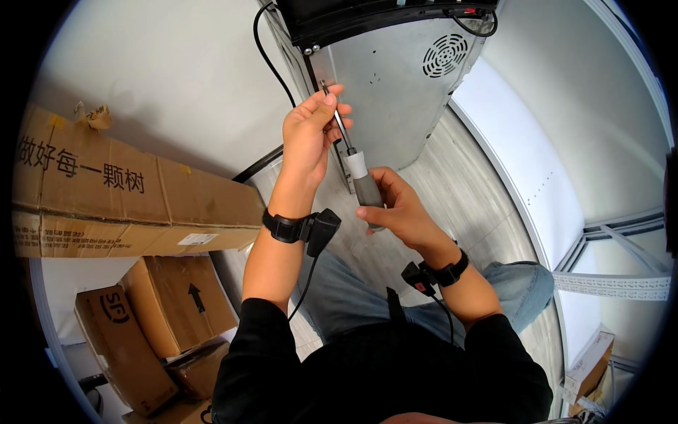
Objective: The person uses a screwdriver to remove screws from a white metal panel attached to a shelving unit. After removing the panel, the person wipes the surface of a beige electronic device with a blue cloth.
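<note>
One screwdriver (359, 166), grey handle, thin steel shaft, tip at the left edge of a flat metal panel (395, 92). I see my right hand (395, 208) wrapped around the handle, left hand (307, 138) pinching the shaft. Four cardboard boxes (134, 191) left.

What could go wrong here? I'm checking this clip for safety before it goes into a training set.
1. The screwdriver tip sits at the edge of the metal appliance panel, steadied only by left hand fingertips; a slip could jab those fingers or scratch the panel.
2. The right hand grips only the handle's lower end, so sideways wobble seems likely.
3. The black cable hanging close by could snag.
</note>
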`<state>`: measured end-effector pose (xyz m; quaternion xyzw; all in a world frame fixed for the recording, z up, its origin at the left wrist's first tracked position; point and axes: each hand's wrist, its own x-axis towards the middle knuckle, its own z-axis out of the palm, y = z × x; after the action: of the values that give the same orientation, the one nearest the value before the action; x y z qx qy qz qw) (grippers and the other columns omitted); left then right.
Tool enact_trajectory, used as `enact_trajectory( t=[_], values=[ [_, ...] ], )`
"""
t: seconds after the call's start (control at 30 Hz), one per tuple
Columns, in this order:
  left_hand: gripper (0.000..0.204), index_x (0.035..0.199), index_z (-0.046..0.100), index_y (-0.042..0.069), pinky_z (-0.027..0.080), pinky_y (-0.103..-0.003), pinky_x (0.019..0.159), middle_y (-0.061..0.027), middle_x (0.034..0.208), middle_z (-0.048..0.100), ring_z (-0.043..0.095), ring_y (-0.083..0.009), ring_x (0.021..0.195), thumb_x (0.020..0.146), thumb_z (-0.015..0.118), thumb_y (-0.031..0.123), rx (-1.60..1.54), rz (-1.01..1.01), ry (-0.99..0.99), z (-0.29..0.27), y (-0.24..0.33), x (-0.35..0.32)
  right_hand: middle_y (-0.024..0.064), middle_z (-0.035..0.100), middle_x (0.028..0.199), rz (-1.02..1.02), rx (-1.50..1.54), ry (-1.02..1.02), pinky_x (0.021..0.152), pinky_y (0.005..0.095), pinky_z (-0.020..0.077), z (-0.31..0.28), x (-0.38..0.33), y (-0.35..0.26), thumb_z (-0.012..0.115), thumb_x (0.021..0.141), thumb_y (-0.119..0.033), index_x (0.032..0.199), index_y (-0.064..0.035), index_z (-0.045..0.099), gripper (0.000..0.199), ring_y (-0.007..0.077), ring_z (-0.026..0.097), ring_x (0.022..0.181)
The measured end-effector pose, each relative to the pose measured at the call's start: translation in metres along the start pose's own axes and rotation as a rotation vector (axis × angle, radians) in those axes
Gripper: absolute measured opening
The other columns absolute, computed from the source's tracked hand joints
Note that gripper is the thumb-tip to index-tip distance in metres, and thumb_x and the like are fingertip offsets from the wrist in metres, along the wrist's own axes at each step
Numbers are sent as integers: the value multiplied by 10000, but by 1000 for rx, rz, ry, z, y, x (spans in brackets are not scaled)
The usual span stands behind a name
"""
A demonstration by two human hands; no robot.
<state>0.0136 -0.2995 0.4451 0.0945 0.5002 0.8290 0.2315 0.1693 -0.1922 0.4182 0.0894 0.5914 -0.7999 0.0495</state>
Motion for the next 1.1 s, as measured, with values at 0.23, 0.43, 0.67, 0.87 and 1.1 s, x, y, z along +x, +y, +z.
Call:
enact_trajectory(
  t=[0.23,0.43,0.67,0.87,1.1],
  values=[
    [266,1149,595,17,497,-225,589,-53,823,651,609,-114,673,947,545,181,-14,-9,6,1,1,-3,26,527,996,-18,-48,8,589,259,524,1,-3,-3,742,783,-114,1179,-43,466,488,101,531,866],
    [375,1264,498,1,510,-254,588,-92,823,645,647,-184,707,994,419,251,-4,61,-78,1,1,-13,19,538,962,67,-25,-23,572,248,502,-12,-14,-2,700,809,-112,1194,-71,481,445,95,536,826],
    [414,1313,424,6,529,-264,538,-152,855,639,672,-244,680,1019,354,288,34,145,-96,28,-36,-14,27,576,894,109,14,85,522,231,438,-64,-45,-25,622,848,-153,1204,-40,520,387,97,550,740],
    [277,1188,439,42,531,-283,565,-189,1001,635,681,-302,848,1016,375,250,-120,80,-138,75,-104,9,61,618,807,134,-132,231,486,198,414,-151,-64,-65,568,839,-147,1180,-12,545,367,85,548,611],
    [205,1140,428,76,517,-331,641,-233,1096,617,664,-327,913,1006,390,227,-163,-147,-309,207,-212,58,99,628,723,189,-259,345,373,176,357,-332,-106,-104,544,825,-172,1138,48,566,383,74,539,488]
  ],
)
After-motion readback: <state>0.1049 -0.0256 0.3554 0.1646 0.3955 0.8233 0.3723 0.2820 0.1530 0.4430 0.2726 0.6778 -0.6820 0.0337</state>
